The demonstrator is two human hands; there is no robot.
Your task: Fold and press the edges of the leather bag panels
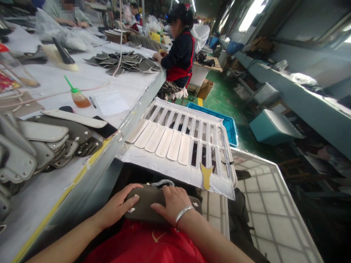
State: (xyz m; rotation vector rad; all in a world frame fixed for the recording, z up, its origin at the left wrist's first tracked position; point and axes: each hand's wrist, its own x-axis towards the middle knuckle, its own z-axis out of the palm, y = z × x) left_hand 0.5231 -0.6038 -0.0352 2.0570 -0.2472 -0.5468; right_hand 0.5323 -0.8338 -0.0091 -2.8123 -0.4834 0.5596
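A dark grey-brown panel (149, 204) with rounded ends lies across my lap, above a red apron. My left hand (124, 202) grips its left end, thumb on top near a small metal stud. On its right part rests my right hand (174, 204), thumb spread from the fingers and a silver bangle at the wrist; the fingertips reach the far edge. Beyond the hands, a white slatted rack (167, 162) carries several pale oblong pieces (164, 144) in a row. A yellow Y-shaped piece (206, 176) sits at the rack's near edge.
Stacked grey panels (41, 146) cover the white table (115, 87) at left, near a glue bottle (79, 98), a pen and a written sheet. A white crate (268, 204) stands at right, a blue bin (231, 128) behind the rack. A person in a red apron works beyond.
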